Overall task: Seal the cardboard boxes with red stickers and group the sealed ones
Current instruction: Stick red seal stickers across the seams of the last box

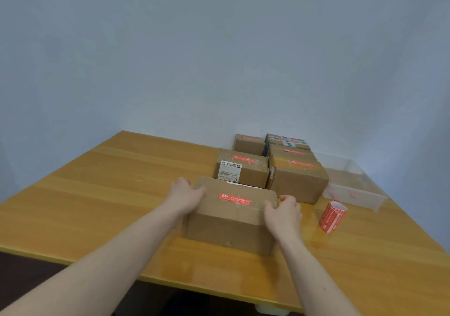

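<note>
While gripped—box (229,218) between hands (186,197).

- Desk (97,193): honey-yellow wood finish with faint lengthwise grain bands, glossy, paler yellow along the front edge.
- Nearest box (229,228), centre of the frame: plain brown cardboard; red sticker (235,199) with white lettering across its top.
- Box behind it (243,172): brown cardboard, red sticker with white print on top, white shipping label (230,171) with black text and barcode.
- Grouped boxes (297,176), right of centre: brown cardboard, each with a red strip; the farthest shows a dark green and white band.
- Sticker roll (332,216), lower right: red with white lettering, white inside.
- Tray (355,193), right edge: clear, colourless plastic, small red scraps within.
- Wall (219,47): uniform pale blue-grey, unpatterned.
</note>
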